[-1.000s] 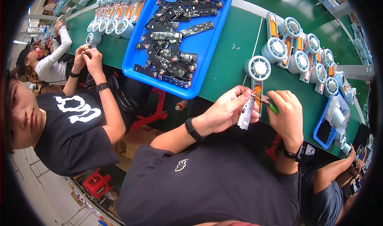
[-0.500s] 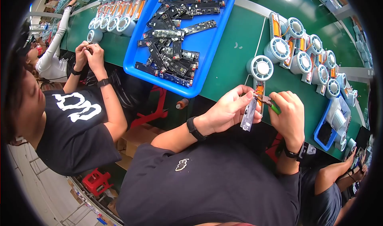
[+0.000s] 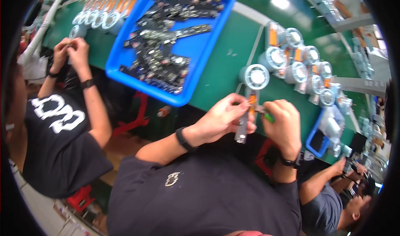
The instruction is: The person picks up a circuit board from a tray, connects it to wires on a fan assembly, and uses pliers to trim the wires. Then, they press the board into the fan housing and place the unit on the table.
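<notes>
My left hand (image 3: 221,117) is closed on a narrow dark circuit board (image 3: 241,131), thumb and fingers pinching its upper end. Just beyond it, on the green table, lies a round pale-blue fan unit (image 3: 255,76) whose orange inner part (image 3: 252,99) reaches toward the board. Green-handled pliers (image 3: 268,117) sit in my right hand (image 3: 284,121), fingers wrapped around them. Their metal jaws point left at the board's upper end, close to my left fingertips. Motion blur hides whether the jaws touch a wire.
A blue tray (image 3: 200,75) full of loose circuit boards stands at the left. Several fan units (image 3: 296,71) line the right side, near a small blue bin (image 3: 310,143). Co-workers sit on both sides; one pair of hands (image 3: 71,52) works at far left.
The whole view has shifted, so most things appear farther left, and it is blurrier. The plier jaws have drawn slightly away from the orange part. Both hands keep their holds.
</notes>
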`<state>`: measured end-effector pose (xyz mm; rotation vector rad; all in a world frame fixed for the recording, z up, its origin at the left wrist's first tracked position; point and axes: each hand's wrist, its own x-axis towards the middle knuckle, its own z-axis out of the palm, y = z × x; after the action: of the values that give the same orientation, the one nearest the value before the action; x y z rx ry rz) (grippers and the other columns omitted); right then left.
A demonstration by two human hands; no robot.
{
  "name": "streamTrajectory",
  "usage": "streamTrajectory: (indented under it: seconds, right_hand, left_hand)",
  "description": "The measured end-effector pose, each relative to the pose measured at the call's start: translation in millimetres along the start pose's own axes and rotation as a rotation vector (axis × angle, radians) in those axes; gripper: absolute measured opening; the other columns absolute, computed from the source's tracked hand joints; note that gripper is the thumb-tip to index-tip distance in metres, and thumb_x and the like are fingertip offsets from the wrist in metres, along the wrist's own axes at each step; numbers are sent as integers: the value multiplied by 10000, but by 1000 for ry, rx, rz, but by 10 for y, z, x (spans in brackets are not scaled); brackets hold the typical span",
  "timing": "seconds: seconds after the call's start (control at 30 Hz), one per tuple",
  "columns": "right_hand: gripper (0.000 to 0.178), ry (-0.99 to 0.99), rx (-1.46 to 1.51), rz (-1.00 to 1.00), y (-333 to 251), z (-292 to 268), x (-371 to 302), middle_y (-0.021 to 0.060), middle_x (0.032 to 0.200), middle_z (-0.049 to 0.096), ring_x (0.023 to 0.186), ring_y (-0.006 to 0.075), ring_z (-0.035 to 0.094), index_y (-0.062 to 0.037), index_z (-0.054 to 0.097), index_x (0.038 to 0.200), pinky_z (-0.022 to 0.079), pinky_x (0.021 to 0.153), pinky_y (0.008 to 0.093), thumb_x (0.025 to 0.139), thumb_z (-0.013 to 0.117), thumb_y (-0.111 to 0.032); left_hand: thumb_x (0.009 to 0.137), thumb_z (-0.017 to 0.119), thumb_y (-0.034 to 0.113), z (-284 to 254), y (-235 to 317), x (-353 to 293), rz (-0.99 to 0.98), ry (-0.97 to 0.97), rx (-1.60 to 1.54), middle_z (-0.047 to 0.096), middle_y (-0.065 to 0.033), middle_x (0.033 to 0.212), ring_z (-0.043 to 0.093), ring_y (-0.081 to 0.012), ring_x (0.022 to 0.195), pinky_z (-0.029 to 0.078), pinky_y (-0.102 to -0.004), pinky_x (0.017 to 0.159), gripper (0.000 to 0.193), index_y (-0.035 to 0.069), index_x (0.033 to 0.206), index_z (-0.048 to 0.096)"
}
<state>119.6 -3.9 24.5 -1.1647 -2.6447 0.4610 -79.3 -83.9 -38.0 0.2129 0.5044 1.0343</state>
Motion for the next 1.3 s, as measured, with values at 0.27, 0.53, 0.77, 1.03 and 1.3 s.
streamTrajectory:
  seconds: [0.27, 0.53, 0.77, 1.03, 1.3]
  right_hand:
    - [211, -75, -32, 4, 49, -30, 37, 88, 793, 645, 793, 310, 640, -67, 703, 875, 511, 730, 417, 684, 783, -109]
    - [164, 37, -103, -57, 62, -89, 175, 52, 759, 614, 775, 271, 626, -105, 676, 830, 491, 717, 393, 720, 792, -143]
    - [214, 294, -230, -99, -4, 44, 125, 64, 758, 597, 740, 278, 595, -72, 647, 832, 465, 678, 404, 686, 804, -78]
    - [173, 250, -126, -93, 9, 115, 94, 57, 752, 558, 745, 268, 575, -74, 634, 818, 459, 700, 394, 729, 782, -82]
    - [268, 91, -31, -91, 15, 34, 72, 108, 844, 640, 819, 325, 609, -33, 669, 934, 478, 741, 425, 685, 766, -30]
  left_hand:
    - [1090, 549, 313, 12, 117, 42, -18, 60, 20, 691, -147, 1056, 749, -243, 924, 632, -430, 875, 350, 43, 1271, 419]
    - [1101, 520, 316, 110, 139, 41, 3, 88, -23, 696, -157, 1054, 745, -233, 922, 632, -417, 866, 336, 49, 1281, 426]
    - [1079, 555, 361, 118, 159, 16, 23, 38, -142, 691, -147, 1049, 744, -255, 953, 628, -416, 896, 379, 45, 1249, 435]
    - [1094, 515, 370, 93, 101, -32, 0, 61, -153, 693, -135, 1061, 740, -209, 941, 629, -400, 879, 326, 73, 1217, 462]
    - [1073, 559, 379, 78, 114, -76, 25, 64, -21, 690, -139, 1065, 745, -234, 921, 636, -402, 856, 379, 59, 1230, 429]
